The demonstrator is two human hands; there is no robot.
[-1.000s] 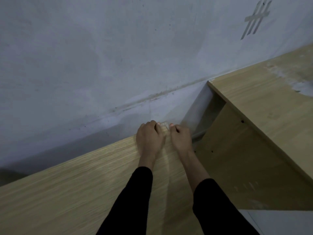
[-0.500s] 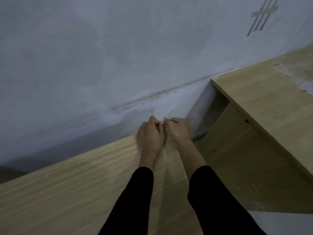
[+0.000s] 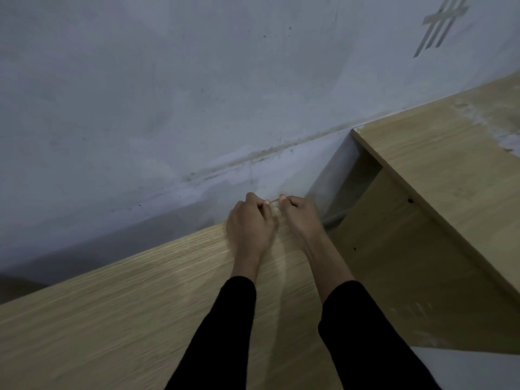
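A light wood-grain counter (image 3: 112, 319) runs along a scuffed grey-blue wall (image 3: 197, 94), with a second wooden panel (image 3: 450, 170) angled at the right. At the counter's far edge, the left hand (image 3: 250, 226) and right hand (image 3: 302, 220) sit knuckles-up and close together. Their fingers are curled and the fingertips pinch a small pale piece (image 3: 274, 203) stretched between them, perhaps clear tape; it is too blurred to tell.

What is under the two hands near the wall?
The left hand and right hand lie over the wooden board, pinching a small pale strip. Their fingers cover most of it.
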